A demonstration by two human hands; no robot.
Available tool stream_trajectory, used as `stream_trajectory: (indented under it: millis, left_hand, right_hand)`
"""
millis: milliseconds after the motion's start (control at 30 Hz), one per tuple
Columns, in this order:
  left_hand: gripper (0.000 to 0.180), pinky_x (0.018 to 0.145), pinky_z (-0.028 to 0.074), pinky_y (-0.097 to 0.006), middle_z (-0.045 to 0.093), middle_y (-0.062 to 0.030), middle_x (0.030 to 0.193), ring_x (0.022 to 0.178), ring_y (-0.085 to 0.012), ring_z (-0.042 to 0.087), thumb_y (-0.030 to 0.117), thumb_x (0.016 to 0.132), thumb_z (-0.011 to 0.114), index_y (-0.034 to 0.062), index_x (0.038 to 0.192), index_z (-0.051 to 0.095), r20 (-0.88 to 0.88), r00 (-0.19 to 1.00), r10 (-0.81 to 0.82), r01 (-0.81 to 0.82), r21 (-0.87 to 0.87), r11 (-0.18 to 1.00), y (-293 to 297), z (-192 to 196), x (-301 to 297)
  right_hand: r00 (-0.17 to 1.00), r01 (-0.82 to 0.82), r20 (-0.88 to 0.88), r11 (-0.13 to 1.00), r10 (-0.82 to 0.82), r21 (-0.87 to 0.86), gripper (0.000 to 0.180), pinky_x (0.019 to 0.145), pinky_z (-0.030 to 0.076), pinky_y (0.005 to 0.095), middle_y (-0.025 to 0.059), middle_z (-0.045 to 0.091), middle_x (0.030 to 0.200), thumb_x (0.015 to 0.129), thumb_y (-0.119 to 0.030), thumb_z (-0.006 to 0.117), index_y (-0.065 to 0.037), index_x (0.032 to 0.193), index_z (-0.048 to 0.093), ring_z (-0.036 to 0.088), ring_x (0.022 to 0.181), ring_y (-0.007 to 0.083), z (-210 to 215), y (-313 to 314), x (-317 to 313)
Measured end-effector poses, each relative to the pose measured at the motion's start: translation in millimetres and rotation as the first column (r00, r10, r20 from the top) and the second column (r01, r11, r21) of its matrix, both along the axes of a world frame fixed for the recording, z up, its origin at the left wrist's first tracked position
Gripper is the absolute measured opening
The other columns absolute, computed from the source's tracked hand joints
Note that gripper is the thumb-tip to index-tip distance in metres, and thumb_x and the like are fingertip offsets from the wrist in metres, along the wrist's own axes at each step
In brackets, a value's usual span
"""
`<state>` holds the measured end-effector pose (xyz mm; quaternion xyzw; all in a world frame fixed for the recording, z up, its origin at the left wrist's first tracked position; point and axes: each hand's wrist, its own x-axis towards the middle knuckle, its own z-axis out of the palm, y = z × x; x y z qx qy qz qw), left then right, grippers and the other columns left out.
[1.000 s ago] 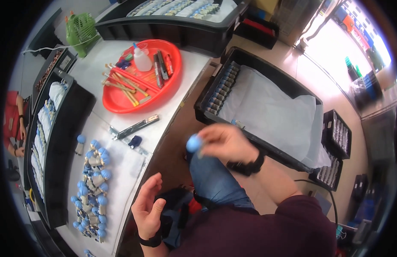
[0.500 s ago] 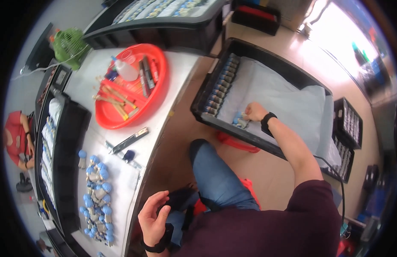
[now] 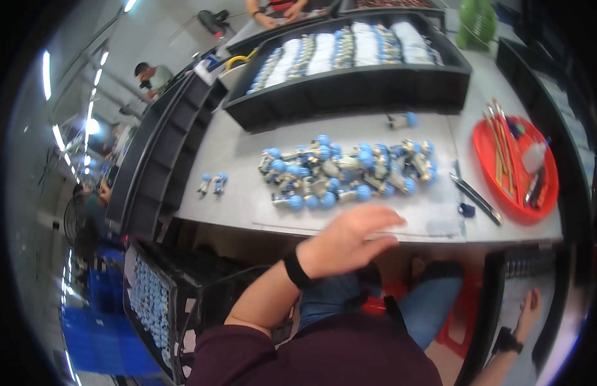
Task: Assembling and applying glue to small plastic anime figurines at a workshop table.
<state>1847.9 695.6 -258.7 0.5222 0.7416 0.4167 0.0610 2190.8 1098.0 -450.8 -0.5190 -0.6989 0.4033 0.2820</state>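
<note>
My left hand (image 3: 358, 237) hovers at the table's front edge, its fingers and thumb stretched out and apart, holding nothing. Just beyond it, a heap of small blue-topped figurines (image 3: 327, 168) lies on the white table (image 3: 215, 215). One more figurine (image 3: 401, 120) lies apart behind the heap, and two small ones (image 3: 211, 184) are at its left. At the lower right, my right hand (image 3: 530, 314) is over a black crate (image 3: 482, 321) lined with a pale sheet; its fingers look extended, and nothing shows in them. A row of dark-looking pieces sits at that crate's far end.
A black bin (image 3: 350, 87) of figurines layered with white sheets stands behind the heap. On the right are a red tray (image 3: 548, 174) with brushes and a bottle, and a cutter knife (image 3: 477, 198). A crate of blue pieces (image 3: 150, 302) stands lower left. Other people work farther off.
My view has swung left from the crate to the table. My right hand, formerly pinching at a blue-topped figurine in the crate, has come off it. My left hand is now before the heap.
</note>
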Motion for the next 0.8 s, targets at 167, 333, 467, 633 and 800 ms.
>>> stream_trajectory:
  millis: [167, 333, 467, 633, 800]
  left_hand:
    - [0.024, 0.070, 0.045, -0.028, 0.061, -0.0100, 0.092, 0.078, -0.0189, 0.058, 0.005, 0.076, 0.058, 0.0027, 0.100, 0.059, -0.118, 0.889, 0.442, -0.452, -0.076, 0.889, -72.6, 17.0, -96.7]
    - [0.027, 0.073, 0.045, -0.028, 0.062, -0.0096, 0.092, 0.081, -0.0180, 0.057, 0.011, 0.076, 0.061, 0.0043, 0.102, 0.059, -0.230, 0.804, 0.549, -0.595, -0.301, 0.745, -138.5, -11.2, -167.4]
    - [0.034, 0.079, 0.044, -0.033, 0.061, -0.0157, 0.094, 0.088, -0.0267, 0.058, 0.016, 0.075, 0.062, 0.0039, 0.106, 0.057, 0.005, 0.821, 0.570, -0.511, -0.440, 0.739, -140.8, -24.7, -177.3]
    - [0.027, 0.069, 0.047, -0.025, 0.061, -0.0071, 0.089, 0.079, -0.0118, 0.059, 0.007, 0.082, 0.055, -0.0022, 0.107, 0.054, 0.517, 0.693, 0.502, -0.628, 0.091, 0.773, -141.7, -17.1, -158.2]
    - [0.031, 0.075, 0.048, -0.028, 0.059, -0.0077, 0.098, 0.087, -0.0143, 0.058, 0.010, 0.083, 0.054, 0.0011, 0.113, 0.050, 0.852, 0.523, -0.037, -0.433, 0.303, 0.849, -98.8, -27.6, -96.1]
  right_hand:
    - [0.946, -0.269, -0.184, 0.963, 0.268, 0.024, 0.023, 0.065, 0.041, 0.0190, 0.0050, 0.059, 0.092, 0.085, -0.013, 0.052, -0.004, 0.105, 0.054, 0.053, 0.079, 0.0083, 78.9, -87.6, -79.3]
    - [0.823, -0.498, -0.381, 0.857, 0.421, -0.129, 0.018, 0.063, 0.044, 0.0191, 0.0052, 0.059, 0.086, 0.081, -0.003, 0.053, -0.001, 0.099, 0.055, 0.054, 0.070, 0.0084, 103.4, -170.5, -159.6]
    - [0.729, -0.629, -0.448, 0.765, 0.518, -0.140, 0.014, 0.063, 0.044, 0.0192, 0.0055, 0.060, 0.082, 0.081, -0.001, 0.054, 0.001, 0.094, 0.056, 0.055, 0.070, 0.0089, 102.9, -215.2, -196.7]
    - [0.632, -0.728, -0.527, 0.668, 0.568, -0.154, 0.012, 0.064, 0.044, 0.0194, 0.0062, 0.061, 0.081, 0.079, 0.001, 0.056, 0.002, 0.091, 0.056, 0.055, 0.071, 0.0085, 113.9, -264.0, -218.0]
    - [0.549, -0.819, -0.578, 0.525, 0.603, -0.231, 0.014, 0.067, 0.047, 0.0219, 0.0091, 0.061, 0.083, 0.080, 0.000, 0.055, 0.003, 0.094, 0.056, 0.058, 0.075, 0.0116, 125.3, -297.1, -241.6]
